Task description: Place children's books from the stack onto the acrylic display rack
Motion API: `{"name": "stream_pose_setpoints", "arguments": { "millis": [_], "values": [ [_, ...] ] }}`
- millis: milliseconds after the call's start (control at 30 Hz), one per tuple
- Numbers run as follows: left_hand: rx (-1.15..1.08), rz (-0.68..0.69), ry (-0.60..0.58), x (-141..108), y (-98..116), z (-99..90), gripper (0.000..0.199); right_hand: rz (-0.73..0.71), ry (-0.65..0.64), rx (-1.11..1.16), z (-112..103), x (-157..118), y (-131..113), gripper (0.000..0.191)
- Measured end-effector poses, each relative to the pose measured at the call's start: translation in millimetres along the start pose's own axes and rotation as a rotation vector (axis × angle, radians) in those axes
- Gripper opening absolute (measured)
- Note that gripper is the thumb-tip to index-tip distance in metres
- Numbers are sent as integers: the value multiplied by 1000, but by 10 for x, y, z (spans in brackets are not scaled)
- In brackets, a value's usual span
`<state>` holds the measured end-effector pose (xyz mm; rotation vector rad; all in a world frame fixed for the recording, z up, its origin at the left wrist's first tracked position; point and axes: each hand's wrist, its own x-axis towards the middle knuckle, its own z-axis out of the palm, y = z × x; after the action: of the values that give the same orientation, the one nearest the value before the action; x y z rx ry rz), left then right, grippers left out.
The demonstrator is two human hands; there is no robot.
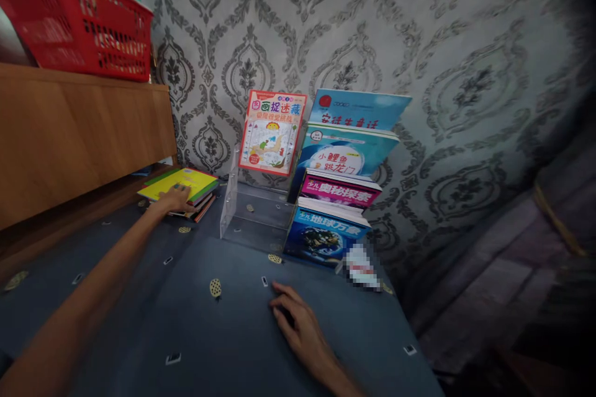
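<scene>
At the left, my left hand (176, 200) rests on the yellow book (182, 185) at the top of a small stack lying flat. Its fingers reach over the cover near the front edge, and it does not visibly grip the book. My right hand (300, 327) is low in the middle over the blue patterned cloth, fingers loosely curved and apart, holding nothing. Beyond it stands a clear tiered book rack (229, 201). An orange-red picture book (272, 131) leans in its back left. The right column bears several books in steps, with a blue earth book (321, 237) frontmost.
A wooden cabinet (84, 139) borders the left side, with a red slotted basket (102, 31) on top. Patterned wallpaper (261, 0) covers the wall behind the rack. A blurred-out white item (363, 268) lies by the rack's right front corner. A dark curtain (503, 273) hangs at right.
</scene>
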<state>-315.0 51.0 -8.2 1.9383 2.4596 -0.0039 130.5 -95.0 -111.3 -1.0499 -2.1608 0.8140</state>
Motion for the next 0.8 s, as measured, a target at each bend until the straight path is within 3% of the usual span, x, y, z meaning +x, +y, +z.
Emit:
{"name": "stream_pose_setpoints", "arguments": {
  "millis": [100,400,600,800],
  "values": [
    [40,33,-40,-70,-55,-22,84,-4,-2,5,-4,0,9,26],
    [124,63,-77,-275,-68,-75,76,-4,-30,12,-15,-19,-33,26],
    [177,110,-114,-593,64,-150,55,-7,-18,14,9,-32,24,26],
    [190,178,-228,-1011,249,-118,39,5,0,52,7,-26,25,26]
  ]
}}
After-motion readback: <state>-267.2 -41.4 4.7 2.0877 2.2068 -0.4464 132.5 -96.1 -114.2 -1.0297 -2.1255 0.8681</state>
